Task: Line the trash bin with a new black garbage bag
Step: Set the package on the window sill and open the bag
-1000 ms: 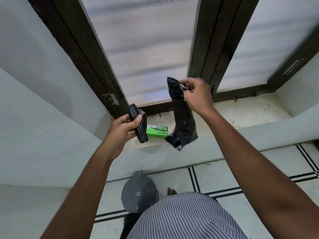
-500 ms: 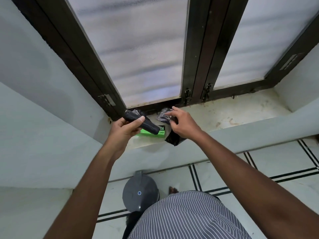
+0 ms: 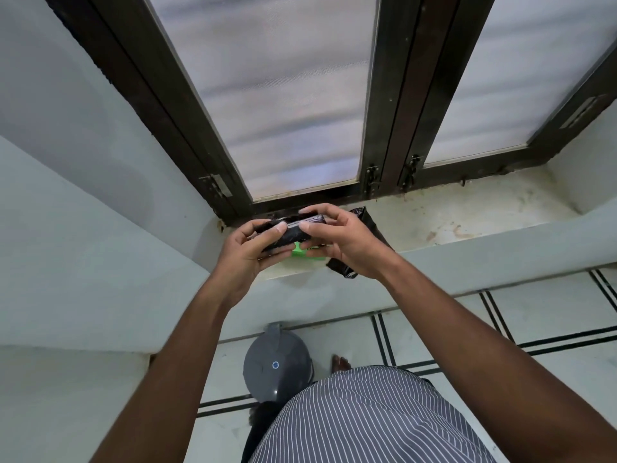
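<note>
Both hands hold a rolled black garbage bag (image 3: 289,230) above the window sill. My left hand (image 3: 248,250) grips its left end from below, with the thumb on top. My right hand (image 3: 337,238) pinches its right end with thumb and fingers. A black plastic wrapper (image 3: 369,225) lies on the sill behind my right hand, partly hidden by it. The grey trash bin (image 3: 275,367), its round lid shut, stands on the floor below the sill, between my arms.
A green box (image 3: 302,253) lies on the stained window sill (image 3: 467,215) under my hands. Dark-framed frosted windows (image 3: 283,95) rise behind. A bare foot (image 3: 340,362) stands beside the bin on the white floor tiles with black lines.
My right hand has laid the black wrapper on the sill and moved left onto the roll. The roll in my left hand has turned level.
</note>
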The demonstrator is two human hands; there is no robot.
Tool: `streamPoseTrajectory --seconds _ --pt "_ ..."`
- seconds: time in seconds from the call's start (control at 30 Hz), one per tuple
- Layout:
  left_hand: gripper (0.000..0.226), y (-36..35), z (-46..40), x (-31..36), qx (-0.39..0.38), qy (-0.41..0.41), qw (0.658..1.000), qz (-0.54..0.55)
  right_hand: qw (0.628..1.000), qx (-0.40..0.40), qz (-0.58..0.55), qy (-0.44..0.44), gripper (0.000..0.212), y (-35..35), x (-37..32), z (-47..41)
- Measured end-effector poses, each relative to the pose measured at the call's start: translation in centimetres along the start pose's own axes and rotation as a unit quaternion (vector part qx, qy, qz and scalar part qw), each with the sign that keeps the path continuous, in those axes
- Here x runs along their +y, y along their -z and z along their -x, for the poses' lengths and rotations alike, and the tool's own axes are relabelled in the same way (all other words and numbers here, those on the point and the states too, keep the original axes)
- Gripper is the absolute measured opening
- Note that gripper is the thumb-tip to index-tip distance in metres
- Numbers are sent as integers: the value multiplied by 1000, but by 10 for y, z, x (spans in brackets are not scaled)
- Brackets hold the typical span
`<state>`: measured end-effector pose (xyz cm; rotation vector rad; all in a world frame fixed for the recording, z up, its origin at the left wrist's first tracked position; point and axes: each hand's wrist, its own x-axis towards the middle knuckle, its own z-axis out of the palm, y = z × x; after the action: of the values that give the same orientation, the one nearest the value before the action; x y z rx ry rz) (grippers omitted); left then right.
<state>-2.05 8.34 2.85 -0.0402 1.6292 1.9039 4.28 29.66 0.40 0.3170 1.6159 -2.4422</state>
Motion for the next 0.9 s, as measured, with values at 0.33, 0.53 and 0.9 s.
streamPoseTrajectory --seconds 0.33,0.53,0.9 --pt "55 21 8 7 14 -145 923 -356 994 -21 104 13 15 -11 -3 -9" --pt "30 31 9 8 107 -196 894 -387 985 67 160 -20 41 -15 6 -40" --pt "29 32 11 15 212 -187 917 -282 592 -7 805 47 61 -30 72 -105"
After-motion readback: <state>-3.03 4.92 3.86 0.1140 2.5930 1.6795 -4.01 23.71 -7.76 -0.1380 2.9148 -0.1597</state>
